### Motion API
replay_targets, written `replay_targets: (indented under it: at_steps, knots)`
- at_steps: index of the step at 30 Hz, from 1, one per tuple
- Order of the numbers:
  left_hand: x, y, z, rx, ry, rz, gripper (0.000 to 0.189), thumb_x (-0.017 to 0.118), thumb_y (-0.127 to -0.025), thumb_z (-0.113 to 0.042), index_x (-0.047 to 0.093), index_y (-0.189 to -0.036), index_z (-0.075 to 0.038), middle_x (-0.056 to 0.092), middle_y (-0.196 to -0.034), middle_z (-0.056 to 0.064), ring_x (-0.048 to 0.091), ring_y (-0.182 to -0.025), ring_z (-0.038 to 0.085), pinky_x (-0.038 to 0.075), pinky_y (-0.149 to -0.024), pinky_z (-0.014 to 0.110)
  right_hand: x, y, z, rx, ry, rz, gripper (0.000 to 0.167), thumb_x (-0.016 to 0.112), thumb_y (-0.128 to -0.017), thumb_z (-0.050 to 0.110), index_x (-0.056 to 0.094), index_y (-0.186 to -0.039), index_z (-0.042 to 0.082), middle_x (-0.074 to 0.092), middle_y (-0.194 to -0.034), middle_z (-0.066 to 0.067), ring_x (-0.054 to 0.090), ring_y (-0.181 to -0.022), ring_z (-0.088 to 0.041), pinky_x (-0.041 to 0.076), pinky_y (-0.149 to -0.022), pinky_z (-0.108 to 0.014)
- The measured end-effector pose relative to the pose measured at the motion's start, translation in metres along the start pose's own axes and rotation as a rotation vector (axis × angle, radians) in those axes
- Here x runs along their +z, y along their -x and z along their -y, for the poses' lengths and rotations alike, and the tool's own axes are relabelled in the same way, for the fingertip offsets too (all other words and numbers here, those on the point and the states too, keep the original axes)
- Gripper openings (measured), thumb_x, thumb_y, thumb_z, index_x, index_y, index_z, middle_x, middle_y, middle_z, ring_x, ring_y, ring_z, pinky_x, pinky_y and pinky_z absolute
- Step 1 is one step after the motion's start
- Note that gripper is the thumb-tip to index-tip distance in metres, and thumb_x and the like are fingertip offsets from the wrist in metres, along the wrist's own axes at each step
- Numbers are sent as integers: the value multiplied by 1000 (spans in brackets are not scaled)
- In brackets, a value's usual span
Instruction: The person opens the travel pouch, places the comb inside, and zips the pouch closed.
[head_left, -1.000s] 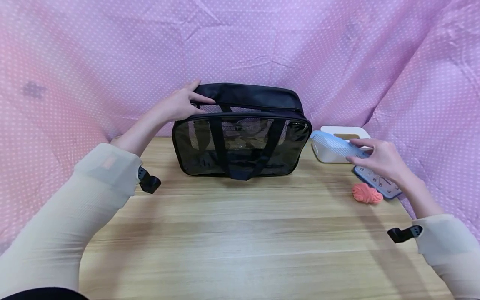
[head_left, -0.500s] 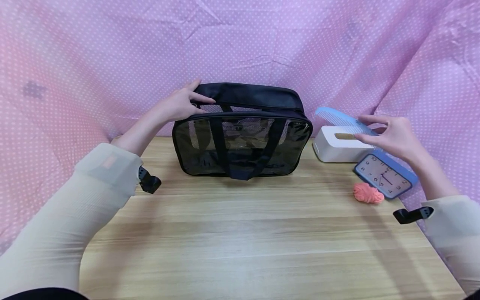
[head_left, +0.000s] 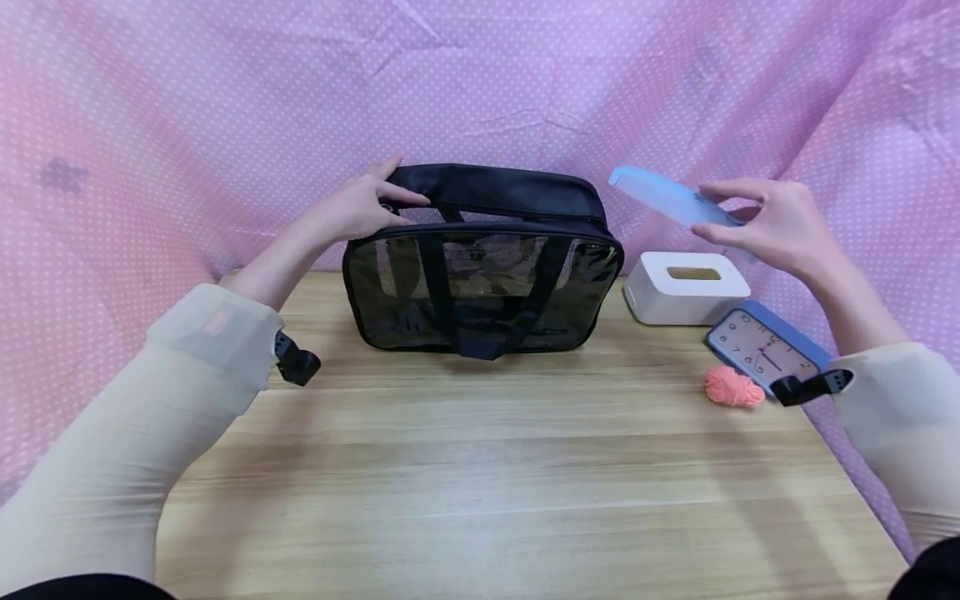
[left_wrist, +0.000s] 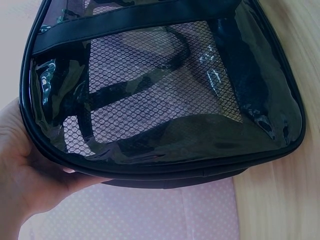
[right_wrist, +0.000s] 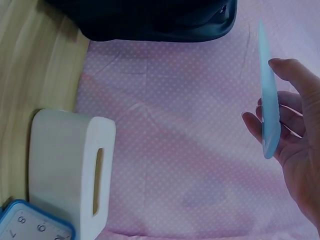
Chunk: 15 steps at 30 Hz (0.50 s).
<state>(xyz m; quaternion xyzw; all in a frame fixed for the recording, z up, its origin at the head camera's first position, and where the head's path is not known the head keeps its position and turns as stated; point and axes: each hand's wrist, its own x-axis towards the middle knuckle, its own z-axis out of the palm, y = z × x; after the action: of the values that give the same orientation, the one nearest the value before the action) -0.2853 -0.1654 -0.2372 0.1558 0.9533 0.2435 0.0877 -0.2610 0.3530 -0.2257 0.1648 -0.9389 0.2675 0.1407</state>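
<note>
A black bag (head_left: 483, 292) with see-through sides, mesh and dark straps stands upright on the wooden table (head_left: 480, 483), its top parted. At its upper left corner my left hand (head_left: 367, 204) rests with fingers spread straight across the mouth. The left wrist view shows the thumb along the bag's rim (left_wrist: 165, 172); most of the other fingers are hidden. My right hand (head_left: 776, 221) pinches one end of a light blue comb (head_left: 663, 193) between thumb and fingers. The comb is in the air, right of the bag, its free end pointing left toward it.
A white tissue box (head_left: 686, 292) with a slot on top stands right of the bag. Beside it leans or lies a blue clock (head_left: 765, 346), partly covered by the right wrist camera. A coral yarn bundle (head_left: 732, 387) lies in front. Pink dotted cloth (head_left: 480, 83) hangs behind.
My right hand has lifted the comb from in front of the tissue box to well above it, then shifted it slightly left. The left hand and bag have stayed nearly still.
</note>
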Motion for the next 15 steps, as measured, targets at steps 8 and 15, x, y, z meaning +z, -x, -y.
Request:
replay_targets:
  at_steps: [8,15]
  knots:
    - [0,-1,0,-1,-7,4,46,57,-105,-22,53,-151,-23,-15,-174,-3,-19,-161,29,-1,-129,63,1,-36,33,-20,-3,46,60,87,-83,29,67,-137,13,70,-133,-17,59,-74,24,47,-70,1]
    - [0,-1,-2,-9,-9,9,46,57,-106,-21,53,-151,-23,-16,-174,-4,-20,-160,28,-1,-130,62,11,-59,62,-119,45,94,57,85,-84,30,67,-137,13,70,-132,-20,65,-80,17,48,-70,0]
